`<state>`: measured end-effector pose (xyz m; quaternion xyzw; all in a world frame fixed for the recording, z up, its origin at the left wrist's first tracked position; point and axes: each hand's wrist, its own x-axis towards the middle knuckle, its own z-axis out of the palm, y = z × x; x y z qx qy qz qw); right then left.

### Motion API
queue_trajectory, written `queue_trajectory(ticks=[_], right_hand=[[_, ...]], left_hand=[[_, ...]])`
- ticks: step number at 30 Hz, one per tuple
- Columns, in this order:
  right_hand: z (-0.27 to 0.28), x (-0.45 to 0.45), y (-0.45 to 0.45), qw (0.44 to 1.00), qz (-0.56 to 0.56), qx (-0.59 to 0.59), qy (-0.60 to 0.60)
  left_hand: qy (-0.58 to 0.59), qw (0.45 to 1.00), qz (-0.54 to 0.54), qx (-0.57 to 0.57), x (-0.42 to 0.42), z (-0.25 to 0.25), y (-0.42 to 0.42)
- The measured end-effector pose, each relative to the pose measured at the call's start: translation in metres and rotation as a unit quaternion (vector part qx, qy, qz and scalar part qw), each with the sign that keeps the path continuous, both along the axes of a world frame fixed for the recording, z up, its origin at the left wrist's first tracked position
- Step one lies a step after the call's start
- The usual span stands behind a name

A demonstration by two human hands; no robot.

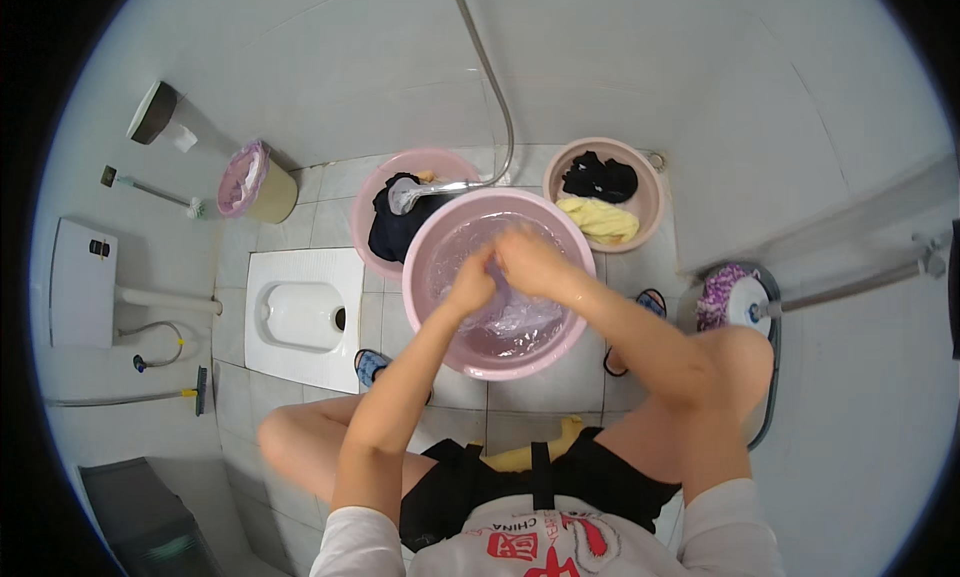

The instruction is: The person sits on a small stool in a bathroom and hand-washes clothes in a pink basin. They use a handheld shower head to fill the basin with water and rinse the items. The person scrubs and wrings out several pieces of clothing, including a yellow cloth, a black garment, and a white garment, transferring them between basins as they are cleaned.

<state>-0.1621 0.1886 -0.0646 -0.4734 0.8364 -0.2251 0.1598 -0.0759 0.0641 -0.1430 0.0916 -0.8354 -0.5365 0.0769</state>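
Note:
A large pink plastic basin (pixel 415 284) of water stands on the floor between my feet. In it is a wet, pale lilac cloth (pixel 514 320), partly under the splashing water. My left hand (pixel 474 283) grips a bunched part of this cloth above the water. Close against it, my right hand (pixel 529 260) is blurred by motion, its fingers closed around the cloth too. My hands hide the upper part of the cloth, and its kind of garment cannot be made out.
Behind the basin, a second pink basin (pixel 362 224) holds dark clothing (pixel 394 228), with a shower head (pixel 405 194) over it. A smaller basin (pixel 551 176) holds black (pixel 600 178) and yellow cloth (pixel 600 221). A squat toilet (pixel 300 318) lies left, a mop (pixel 739 303) right.

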Motion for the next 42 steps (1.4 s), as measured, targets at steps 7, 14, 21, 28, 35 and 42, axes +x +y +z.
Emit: queue_trajectory(ticks=[7,14,21,28,35,42], right_hand=[[0.109,-0.008,0.048,0.911,0.019,-0.333,-0.243],[0.021,-0.009,0.060,0.936,0.050,-0.203,-0.282],[0.028,0.028,0.040,0.867,-0.002,-0.174,-0.468],[0.015,0.004,0.045,0.711,-0.001,-0.333,-0.620],[0.037,0.004,0.047,0.719,-0.097,-0.357,-0.588],[0.057,0.008,0.035,0.830,-0.134,-0.392,-0.373]], left_hand=[[0.130,0.953,0.111,0.251,-0.010,0.180,0.035],[0.219,0.932,-0.004,0.290,-0.005,0.324,0.045],[0.283,0.900,-0.058,0.327,0.006,0.374,0.037],[0.304,0.888,0.028,0.345,0.063,0.314,-0.049],[0.206,0.837,0.171,0.477,0.100,0.174,-0.093],[-0.182,0.729,0.292,0.591,0.085,0.092,-0.019]])
